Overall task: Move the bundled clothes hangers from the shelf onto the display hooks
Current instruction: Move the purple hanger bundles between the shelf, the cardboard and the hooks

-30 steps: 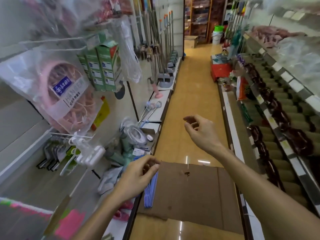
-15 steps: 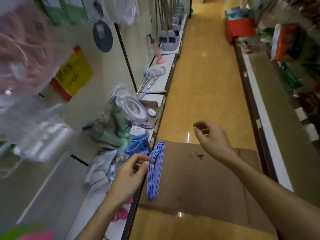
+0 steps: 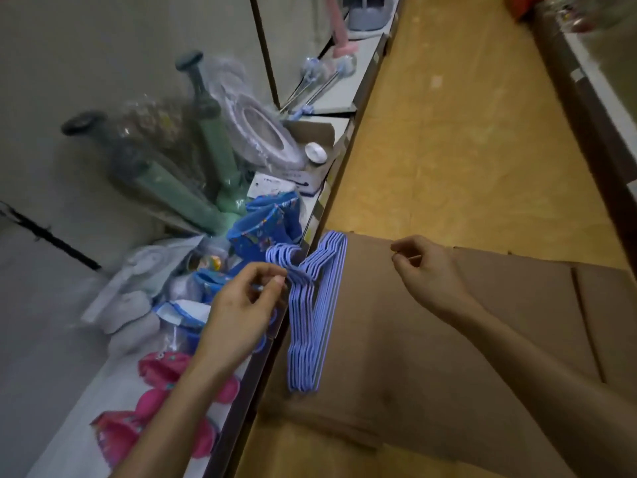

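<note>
A bundle of blue wire clothes hangers (image 3: 315, 312) hangs over the front edge of the low white shelf (image 3: 134, 391), its hooks pointing left onto the shelf. My left hand (image 3: 241, 312) pinches the necks of the hangers just below the hooks. My right hand (image 3: 425, 267) hovers to the right above flattened cardboard (image 3: 448, 357), fingers loosely curled, thumb and forefinger close together with nothing seen between them. No display hooks are in view.
The shelf holds blue printed bags (image 3: 265, 222), pink items (image 3: 162, 377), green-handled goods in plastic (image 3: 206, 150), a white wrapped package (image 3: 138, 291) and a small open box (image 3: 310, 157). The yellow aisle floor (image 3: 465, 115) runs ahead; another shelf edge (image 3: 593, 91) lies right.
The view has tilted down and closer to the shelf. My left hand has shifted onto the hanger necks and closed on them. My right hand stays hovering over the cardboard.
</note>
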Action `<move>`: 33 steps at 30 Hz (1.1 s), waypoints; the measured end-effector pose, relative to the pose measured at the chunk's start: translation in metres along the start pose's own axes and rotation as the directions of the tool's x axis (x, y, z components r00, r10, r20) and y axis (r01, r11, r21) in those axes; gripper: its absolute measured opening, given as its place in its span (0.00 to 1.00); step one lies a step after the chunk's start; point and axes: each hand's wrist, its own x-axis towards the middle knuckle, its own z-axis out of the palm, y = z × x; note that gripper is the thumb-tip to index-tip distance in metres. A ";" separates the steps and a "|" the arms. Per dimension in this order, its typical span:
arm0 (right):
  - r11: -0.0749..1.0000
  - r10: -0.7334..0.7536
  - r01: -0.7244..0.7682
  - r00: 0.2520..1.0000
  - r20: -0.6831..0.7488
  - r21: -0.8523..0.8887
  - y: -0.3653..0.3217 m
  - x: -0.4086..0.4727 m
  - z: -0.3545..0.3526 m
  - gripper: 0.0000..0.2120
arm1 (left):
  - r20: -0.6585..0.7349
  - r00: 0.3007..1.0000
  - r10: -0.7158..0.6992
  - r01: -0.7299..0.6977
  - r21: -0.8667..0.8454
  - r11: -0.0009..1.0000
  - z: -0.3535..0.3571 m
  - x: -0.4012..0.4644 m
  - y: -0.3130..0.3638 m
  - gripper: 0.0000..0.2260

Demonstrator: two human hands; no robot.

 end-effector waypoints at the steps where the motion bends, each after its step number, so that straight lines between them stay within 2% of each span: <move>1: 1.000 -0.011 0.011 1.000 0.000 -0.002 0.012 0.002 0.014 0.10 | -0.002 1.000 0.021 -0.021 0.035 0.999 0.005 0.007 -0.014 0.04; 10: 1.000 -0.023 0.021 0.996 0.088 0.018 0.078 0.007 0.105 0.09 | -0.043 0.993 0.112 -0.105 0.151 0.983 0.024 0.054 -0.085 0.04; 12: 0.998 0.005 -0.013 0.990 0.140 0.056 0.085 0.007 0.131 0.08 | -0.047 0.989 0.140 -0.127 0.211 0.969 0.024 0.067 -0.095 0.04; 15: 0.984 0.101 -0.135 0.960 0.261 0.117 0.101 0.005 0.178 0.08 | -0.061 0.989 0.134 -0.123 0.166 0.978 0.026 0.088 -0.100 0.05; 19: 0.961 0.201 -0.261 0.892 0.406 0.096 0.118 0.003 0.234 0.21 | -0.055 0.992 0.116 -0.106 0.156 0.982 0.030 0.109 -0.095 0.04; 23: 0.894 0.292 -0.415 0.826 0.482 0.168 0.120 0.007 0.269 0.28 | -0.033 0.995 0.099 -0.092 0.182 0.979 0.030 0.114 -0.089 0.04; 29: 0.678 0.327 -0.582 0.786 0.524 0.449 0.115 0.009 0.301 0.13 | -0.026 0.998 0.064 -0.060 0.128 0.990 0.025 0.115 -0.085 0.05; 31: 0.608 0.345 -0.614 0.776 0.529 0.503 0.114 0.008 0.306 0.12 | -0.025 0.997 0.075 -0.071 0.119 0.990 0.027 0.115 -0.085 0.05; 33: 0.606 0.341 -0.606 0.783 0.520 0.515 0.111 0.008 0.306 0.13 | -0.025 0.996 0.082 -0.079 0.119 0.990 0.028 0.118 -0.087 0.05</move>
